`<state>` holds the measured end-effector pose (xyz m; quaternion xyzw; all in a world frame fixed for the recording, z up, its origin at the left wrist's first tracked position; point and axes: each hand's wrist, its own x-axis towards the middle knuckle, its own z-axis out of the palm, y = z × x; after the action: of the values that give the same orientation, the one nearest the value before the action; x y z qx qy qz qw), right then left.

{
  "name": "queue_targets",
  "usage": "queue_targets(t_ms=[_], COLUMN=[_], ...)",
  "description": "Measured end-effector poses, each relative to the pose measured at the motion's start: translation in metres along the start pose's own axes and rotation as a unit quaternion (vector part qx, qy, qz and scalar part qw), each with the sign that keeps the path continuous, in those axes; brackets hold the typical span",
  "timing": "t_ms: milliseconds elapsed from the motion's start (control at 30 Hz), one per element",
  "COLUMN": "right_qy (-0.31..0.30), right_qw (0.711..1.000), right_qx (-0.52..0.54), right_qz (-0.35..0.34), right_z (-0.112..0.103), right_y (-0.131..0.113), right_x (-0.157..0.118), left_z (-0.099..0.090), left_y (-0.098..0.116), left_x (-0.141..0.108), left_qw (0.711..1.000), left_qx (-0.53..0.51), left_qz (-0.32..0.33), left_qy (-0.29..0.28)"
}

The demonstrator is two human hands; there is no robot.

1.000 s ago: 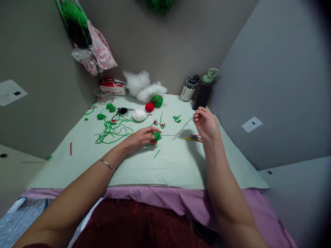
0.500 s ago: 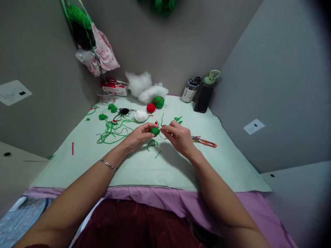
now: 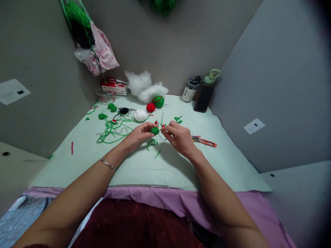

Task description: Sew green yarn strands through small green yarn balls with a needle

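Between thumb and fingers, my left hand grips a small green knitted or crocheted piece above the table. My right hand is pinched just to the right of that piece; what sits in its fingertips is too small to make out. A thin dark thread hangs below the right fingers. Under the hands lie a loose green yarn tangle and a short green yarn scrap. Small red-and-white bits show just behind the hands.
Orange-handled snips lie right of my right hand. Behind are a white yarn ball, red ball, green ball and white stuffing. Tangled green yarn spreads left. A bottle and pen cup stand back right.
Both hands stay almost in place. The green piece has tilted slightly in my left fingers, and the camera view has shifted a little.
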<state>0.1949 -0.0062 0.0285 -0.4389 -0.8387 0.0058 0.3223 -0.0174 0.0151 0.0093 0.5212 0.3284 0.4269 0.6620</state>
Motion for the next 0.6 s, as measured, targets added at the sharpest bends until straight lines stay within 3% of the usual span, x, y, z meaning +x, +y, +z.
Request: queue_targets(t_ms=[267,600], right_qy=[-0.028,-0.029], right_qw=[0.999,1.000], right_qx=[-0.016,-0.007], right_qz=[0.001,0.007], right_z=[-0.0017,-0.0024], right_y=[-0.0005,-0.0015], right_x=[0.0003,0.0008], left_z=[0.0003,-0.0002], left_y=[-0.0069,-0.0075], left_x=[0.0021,0.0024], left_qw=[0.997,0.996], left_qx=[0.063,0.071], left_qz=[0.036,0.040], left_qy=[0.034,0.034])
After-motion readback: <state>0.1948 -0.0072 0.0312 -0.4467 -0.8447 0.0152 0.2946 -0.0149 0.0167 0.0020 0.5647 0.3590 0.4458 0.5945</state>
